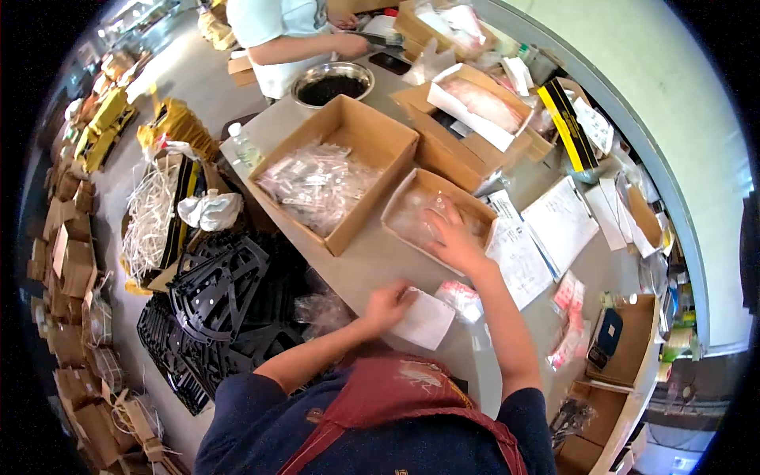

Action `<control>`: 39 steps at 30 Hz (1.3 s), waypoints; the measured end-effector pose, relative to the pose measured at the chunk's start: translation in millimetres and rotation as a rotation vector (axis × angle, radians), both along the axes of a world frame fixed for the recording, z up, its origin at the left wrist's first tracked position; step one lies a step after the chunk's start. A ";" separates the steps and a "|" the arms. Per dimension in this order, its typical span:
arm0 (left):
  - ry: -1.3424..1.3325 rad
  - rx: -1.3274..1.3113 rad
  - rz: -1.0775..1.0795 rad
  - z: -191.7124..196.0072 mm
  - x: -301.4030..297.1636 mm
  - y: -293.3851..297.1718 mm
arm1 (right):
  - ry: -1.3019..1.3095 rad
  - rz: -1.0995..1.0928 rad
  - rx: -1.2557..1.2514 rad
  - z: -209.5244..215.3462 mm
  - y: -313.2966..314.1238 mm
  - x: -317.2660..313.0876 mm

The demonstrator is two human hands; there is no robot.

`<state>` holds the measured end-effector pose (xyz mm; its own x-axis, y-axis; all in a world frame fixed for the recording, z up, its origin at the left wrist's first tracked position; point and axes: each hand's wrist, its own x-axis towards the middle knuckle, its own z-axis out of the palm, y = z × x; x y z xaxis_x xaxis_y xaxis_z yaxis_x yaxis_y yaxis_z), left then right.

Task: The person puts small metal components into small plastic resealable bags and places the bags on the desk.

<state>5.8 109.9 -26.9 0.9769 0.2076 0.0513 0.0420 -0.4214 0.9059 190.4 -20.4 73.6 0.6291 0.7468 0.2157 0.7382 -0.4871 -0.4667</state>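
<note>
a grey table [342, 275] runs under and beyond both hands, which are well apart from each other. off to the left of the left hand lies a heap of black plastic parts [226, 297], lattice-like and tangled. ahead of the left hand stands a large brown carton [378, 136], open at the top, with a loose jumble of clear, glinting packets [321, 184] in its lower part. to that carton's right, directly under the right hand [451, 235], sits a smaller open carton [402, 195], shallow, brown, lined up at a slant; the clear bags [415, 218] inside it look thin, crumpled and milky, with soft shine on their folds. the right hand reaches down among them, palm down and fingers spread; whether it pinches any film cannot be told. just right of the left hand [388, 307] is a flat white rectangular piece [426, 320], plain and smooth; the curled fingers meet its upper left corner, their grip unclear. a small pink-and-white packet [460, 300] lies between the hands, beside the right forearm.
</note>
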 end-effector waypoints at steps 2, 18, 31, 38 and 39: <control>-0.002 -0.022 0.000 3.4 -1.8 1.2 | -0.004 -0.044 0.063 4.9 -12.3 -17.6; 0.067 -0.370 -0.083 -10.6 6.5 7.3 | -0.142 -0.548 -0.073 -77.8 -214.1 -266.9; 0.104 -0.646 -0.128 47.0 -3.9 -24.2 | -0.058 -0.636 0.208 -65.5 -234.7 -232.1; 0.171 -0.471 -0.205 63.1 -23.9 -45.4 | -0.197 -0.516 0.038 -81.6 -275.4 -245.3; 0.180 -0.487 -0.230 62.5 -25.1 -46.4 | -0.198 -0.580 0.019 -83.6 -283.7 -245.8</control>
<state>-19.3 63.6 35.6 0.9842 -0.0539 -0.1684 0.1700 0.0272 0.9851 -55.4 -304.1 -10.0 0.8784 0.2893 0.3804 0.4289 -0.8284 -0.3603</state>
